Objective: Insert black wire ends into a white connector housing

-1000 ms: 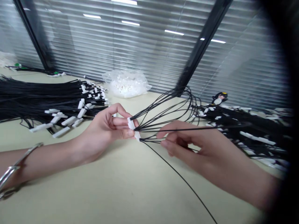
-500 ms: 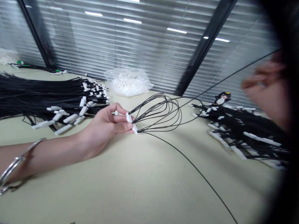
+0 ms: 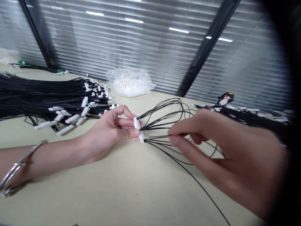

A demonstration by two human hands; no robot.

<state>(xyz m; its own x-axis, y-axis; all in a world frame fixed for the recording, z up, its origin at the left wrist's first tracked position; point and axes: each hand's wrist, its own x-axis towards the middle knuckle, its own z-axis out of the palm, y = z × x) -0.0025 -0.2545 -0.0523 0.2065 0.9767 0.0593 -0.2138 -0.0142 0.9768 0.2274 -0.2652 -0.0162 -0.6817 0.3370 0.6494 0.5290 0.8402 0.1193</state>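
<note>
My left hand [image 3: 113,130] pinches a small white multi-pin connector [image 3: 139,130] between thumb and fingers, just above the pale table [image 3: 117,188]. Several thin black wires [image 3: 164,116] loop out of the connector to the right. My right hand [image 3: 211,147] is close to the connector's right side, thumb and forefinger pinched on one black wire [image 3: 160,137] near where it meets the connector. Another black wire [image 3: 199,188] trails from the connector across the table toward the lower right.
A big pile of black wire harnesses with white connectors [image 3: 51,100] lies at the left. A clear plastic bag of white parts [image 3: 130,82] sits at the back. More harnesses [image 3: 246,116] and a small penguin figure [image 3: 225,98] lie at the right, before window blinds.
My right hand, raised far to the upper right half a second ago with a wire stretched out, has come back down next to the connector and pinches a wire. The left hand has barely moved.
</note>
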